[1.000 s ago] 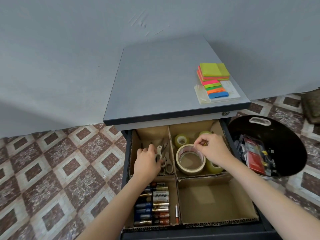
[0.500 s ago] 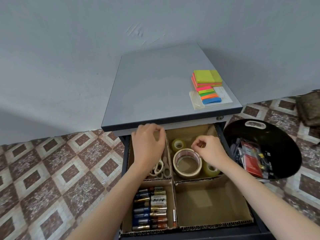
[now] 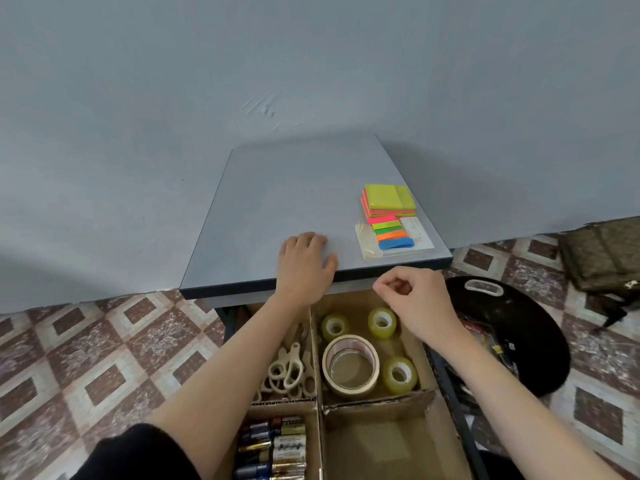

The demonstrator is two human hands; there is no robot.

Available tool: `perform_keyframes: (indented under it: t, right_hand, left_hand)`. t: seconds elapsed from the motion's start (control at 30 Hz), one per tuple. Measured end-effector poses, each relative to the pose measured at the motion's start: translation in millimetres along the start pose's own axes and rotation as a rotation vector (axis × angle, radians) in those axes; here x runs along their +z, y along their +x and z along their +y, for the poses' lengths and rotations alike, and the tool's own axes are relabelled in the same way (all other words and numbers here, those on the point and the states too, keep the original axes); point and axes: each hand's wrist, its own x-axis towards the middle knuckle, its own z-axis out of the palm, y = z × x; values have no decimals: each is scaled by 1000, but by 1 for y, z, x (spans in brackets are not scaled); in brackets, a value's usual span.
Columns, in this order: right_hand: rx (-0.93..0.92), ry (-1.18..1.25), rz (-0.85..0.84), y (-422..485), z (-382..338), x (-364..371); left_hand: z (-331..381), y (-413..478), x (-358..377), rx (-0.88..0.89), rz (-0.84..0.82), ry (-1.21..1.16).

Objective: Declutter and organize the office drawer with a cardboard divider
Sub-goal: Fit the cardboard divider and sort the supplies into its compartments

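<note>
Plainly, the left hand [image 3: 304,261] lies open, fingers flat on the smooth grey cabinet top [image 3: 294,188], likely for balance; the right hand [image 3: 415,299] hovers curled, fingertips pinched, over the rear right cell; whether it holds anything I cannot tell. The corrugated cardboard divider [image 3: 381,401] sits inside the drawer [image 3: 446,382], sorting glossy tape rolls [image 3: 348,388], pale scissors [image 3: 291,367] and cylindrical batteries [image 3: 277,445] by kind.

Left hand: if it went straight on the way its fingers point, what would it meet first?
Nothing close: the left hand points across the bare part of the cabinet top towards the wall, probably the first thing met. The sticky notes lie off to the right of that line.
</note>
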Motion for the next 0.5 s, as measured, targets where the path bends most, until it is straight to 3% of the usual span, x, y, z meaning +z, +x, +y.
perform_keyframes:
  t: [0.17, 0.5]
  right_hand:
    - [-85, -239, 41, 42, -3, -43]
    - [-155, -531, -217, 94, -8, -59]
  left_hand:
    - [-2, 3, 8, 74, -25, 177]
    - [-3, 4, 9, 72, -36, 184]
